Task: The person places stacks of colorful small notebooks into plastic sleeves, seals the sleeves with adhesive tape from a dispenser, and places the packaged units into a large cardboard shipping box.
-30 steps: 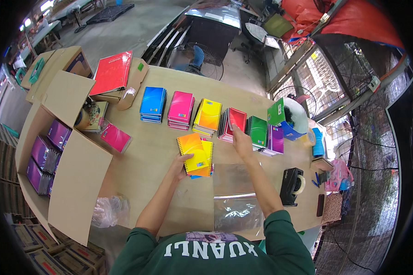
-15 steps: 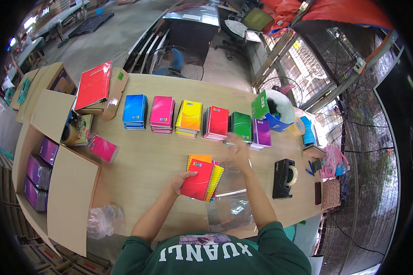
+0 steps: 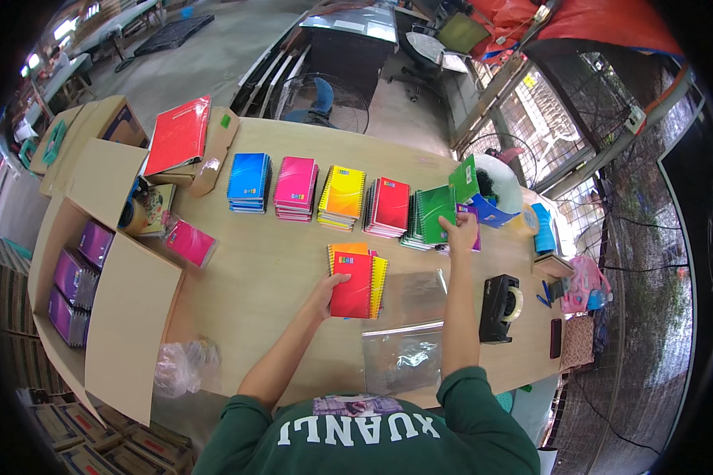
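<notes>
My left hand (image 3: 323, 294) grips a small fan of spiral notebooks, with a red notebook (image 3: 350, 291) on top and yellow (image 3: 380, 277) and orange ones showing behind it. At the right end of the row, my right hand (image 3: 462, 232) pinches a green notebook (image 3: 433, 210) by its lower right corner. This notebook is tilted above the green stack (image 3: 413, 234) and partly covers the purple stack (image 3: 470, 210). To the left stand stacks of blue (image 3: 248, 180), pink (image 3: 295, 182), yellow (image 3: 342, 191) and red notebooks (image 3: 390, 207).
Clear plastic bags (image 3: 400, 360) lie before me, beside a black tape dispenser (image 3: 499, 309). An open carton (image 3: 127, 340) with purple notebooks stands at left, near a wrapped pink notebook (image 3: 190, 242). A blue-green box (image 3: 483, 198) sits behind the purple stack.
My right hand, blurred before near the green stack, now has hold of a green notebook and has shifted right. The notebooks in my left hand have moved slightly up and turned more upright.
</notes>
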A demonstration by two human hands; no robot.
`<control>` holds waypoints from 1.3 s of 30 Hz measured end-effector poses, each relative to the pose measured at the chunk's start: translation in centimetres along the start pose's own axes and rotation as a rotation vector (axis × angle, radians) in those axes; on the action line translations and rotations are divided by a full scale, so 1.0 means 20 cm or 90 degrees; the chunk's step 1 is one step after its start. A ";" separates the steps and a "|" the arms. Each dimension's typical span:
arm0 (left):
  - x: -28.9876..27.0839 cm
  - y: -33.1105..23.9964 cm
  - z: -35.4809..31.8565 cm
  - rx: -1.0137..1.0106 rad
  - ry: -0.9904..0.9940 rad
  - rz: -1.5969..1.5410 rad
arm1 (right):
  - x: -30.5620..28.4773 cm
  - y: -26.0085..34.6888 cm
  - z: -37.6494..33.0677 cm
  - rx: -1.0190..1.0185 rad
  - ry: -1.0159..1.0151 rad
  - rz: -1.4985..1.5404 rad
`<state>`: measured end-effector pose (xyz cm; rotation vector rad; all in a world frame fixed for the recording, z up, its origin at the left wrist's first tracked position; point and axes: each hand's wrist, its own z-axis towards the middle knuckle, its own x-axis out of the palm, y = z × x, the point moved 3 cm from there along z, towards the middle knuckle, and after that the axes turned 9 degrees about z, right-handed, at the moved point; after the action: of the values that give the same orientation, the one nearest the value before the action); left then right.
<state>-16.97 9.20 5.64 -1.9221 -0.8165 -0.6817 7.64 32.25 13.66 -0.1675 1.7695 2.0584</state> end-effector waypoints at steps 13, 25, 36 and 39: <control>0.13 0.19 -0.14 -0.106 0.251 -0.023 | 0.18 0.62 -0.81 -0.259 0.977 -0.212; 0.05 0.21 -0.11 -0.084 0.049 0.102 | 0.43 -0.03 -0.29 -0.546 0.276 -0.422; -0.08 0.11 -0.03 -0.107 0.067 0.022 | 0.04 0.37 -0.48 -0.239 0.619 0.304; 0.02 0.19 -0.03 -0.141 0.136 -0.070 | 0.02 0.39 -0.59 -0.251 0.736 0.307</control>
<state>-13.89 7.39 4.07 -1.9669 -0.7397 -1.0627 2.15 20.20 18.50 -1.4087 2.0395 2.9623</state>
